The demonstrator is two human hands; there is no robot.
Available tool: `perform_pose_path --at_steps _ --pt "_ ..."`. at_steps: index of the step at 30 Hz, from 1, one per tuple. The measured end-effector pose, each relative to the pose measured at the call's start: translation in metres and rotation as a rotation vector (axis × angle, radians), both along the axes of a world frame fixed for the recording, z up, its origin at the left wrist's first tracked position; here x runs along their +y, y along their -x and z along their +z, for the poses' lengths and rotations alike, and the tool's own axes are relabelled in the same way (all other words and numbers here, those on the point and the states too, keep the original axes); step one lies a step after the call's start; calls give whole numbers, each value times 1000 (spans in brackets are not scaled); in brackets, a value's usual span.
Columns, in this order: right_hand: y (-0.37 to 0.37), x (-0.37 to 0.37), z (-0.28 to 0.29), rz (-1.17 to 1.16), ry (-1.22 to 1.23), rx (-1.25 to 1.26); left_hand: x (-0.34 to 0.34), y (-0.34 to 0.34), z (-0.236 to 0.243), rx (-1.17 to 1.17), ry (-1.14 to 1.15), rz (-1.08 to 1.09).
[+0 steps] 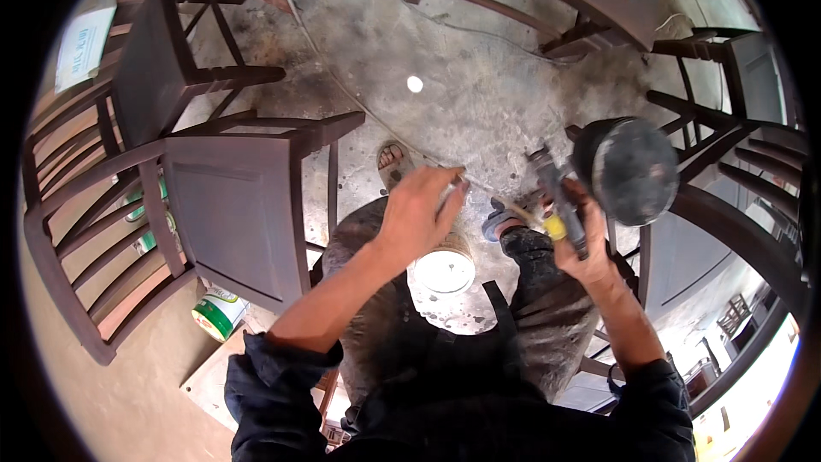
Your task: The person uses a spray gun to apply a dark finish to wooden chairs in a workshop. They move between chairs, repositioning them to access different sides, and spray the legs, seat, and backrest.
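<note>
A: What does the right hand have?

B: A spray gun, right of centre in the frame. The fingers are wrapped closed around its dark grip, and a round dark cup stands on top of it, tipped so the lid faces the camera. A yellow fitting sits low on the handle.

A: And the left hand?

B: Raised at mid-frame, fingers pinched closed on something small and pale; I cannot tell what it is. Just below it a small open tin with a pale inside sits between the knees.

A: How would that gun handle?

B: Stiff metal, and I'd judge it top-heavy, since the cup rides above the grip. Taking hold low on the handle, as the hand does, looks the sound place; the cup is smooth and round, a poor spot to grab, and probably slick if there is finish on it.

A: The tin?

B: Light, likely easy to knock over, with nothing bracing it.

A: What else is around?

B: Dark brown wooden chairs at the left and more chairs at the right, on a stained concrete floor. A green and white can lies at lower left. A sandalled foot shows just above the left hand.
</note>
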State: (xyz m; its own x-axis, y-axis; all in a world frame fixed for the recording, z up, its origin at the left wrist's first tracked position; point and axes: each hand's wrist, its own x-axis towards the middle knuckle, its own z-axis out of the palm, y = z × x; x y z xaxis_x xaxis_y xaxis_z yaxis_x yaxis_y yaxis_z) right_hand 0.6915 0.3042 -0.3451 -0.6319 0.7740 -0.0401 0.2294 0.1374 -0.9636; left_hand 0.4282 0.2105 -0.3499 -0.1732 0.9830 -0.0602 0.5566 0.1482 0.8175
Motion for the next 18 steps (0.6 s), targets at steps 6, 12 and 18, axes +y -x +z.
perform_pose_path --at_steps 6,12,18 --pt "-27 16 -77 109 -198 -99 22 9 -138 306 206 -126" --pt "-21 24 -92 14 -248 -197 76 38 -187 332 238 -40" --pt "-8 30 -88 -126 -128 55 135 86 -211 518 110 -14"
